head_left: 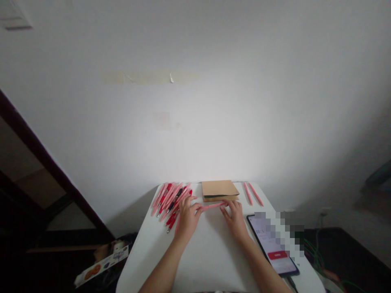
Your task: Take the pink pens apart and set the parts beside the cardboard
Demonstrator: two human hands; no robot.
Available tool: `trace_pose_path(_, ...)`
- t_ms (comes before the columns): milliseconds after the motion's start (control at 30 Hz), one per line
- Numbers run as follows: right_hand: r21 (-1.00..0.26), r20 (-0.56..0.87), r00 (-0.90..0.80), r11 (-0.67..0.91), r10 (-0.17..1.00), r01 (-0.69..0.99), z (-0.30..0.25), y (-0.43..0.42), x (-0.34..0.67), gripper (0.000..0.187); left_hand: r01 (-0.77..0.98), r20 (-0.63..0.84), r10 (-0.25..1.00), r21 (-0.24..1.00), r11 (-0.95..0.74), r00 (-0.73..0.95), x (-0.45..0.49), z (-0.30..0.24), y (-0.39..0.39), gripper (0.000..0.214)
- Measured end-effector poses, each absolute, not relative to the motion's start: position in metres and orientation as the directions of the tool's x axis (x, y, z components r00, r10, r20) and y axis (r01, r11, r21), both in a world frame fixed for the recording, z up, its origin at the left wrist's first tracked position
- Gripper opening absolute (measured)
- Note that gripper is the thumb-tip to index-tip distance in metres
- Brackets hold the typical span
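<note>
A pink pen (211, 206) lies crosswise between my two hands, above the middle of the white table. My left hand (188, 215) pinches its left end, and my right hand (233, 215) is closed on the other end. Just left of my left hand is a loose pile of pens (171, 197), mostly pink with some red and a dark one; my hand hides part of it. Behind the held pen sits a folded brown cardboard piece (220, 189). Two more pink pens (253, 194) rest side by side at the back right.
A phone (271, 246) with a lit screen lies on the table's right side, a cable at its lower end. The white table (201, 260) stands against a pale wall (214, 122). Green cables (314, 252) hang off to the right. A printed box (102, 266) is low on the left.
</note>
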State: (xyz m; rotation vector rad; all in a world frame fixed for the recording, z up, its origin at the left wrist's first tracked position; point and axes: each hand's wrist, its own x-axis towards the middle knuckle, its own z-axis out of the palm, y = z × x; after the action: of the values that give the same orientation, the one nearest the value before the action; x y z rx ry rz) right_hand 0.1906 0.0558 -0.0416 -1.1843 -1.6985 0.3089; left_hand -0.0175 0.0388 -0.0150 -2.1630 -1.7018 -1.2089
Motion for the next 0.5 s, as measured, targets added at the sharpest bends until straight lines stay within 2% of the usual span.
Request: trace_pose_path(500, -0.691, 0.555, 0.009, 0.455, 0.832, 0.561, -0.0395, 0.0554, 0.1903, 0.029, 0.850, 0.664, 0.747, 0.375, -0.370, 0.032, -0.0197, -0.0159, 0.0407, 0.004)
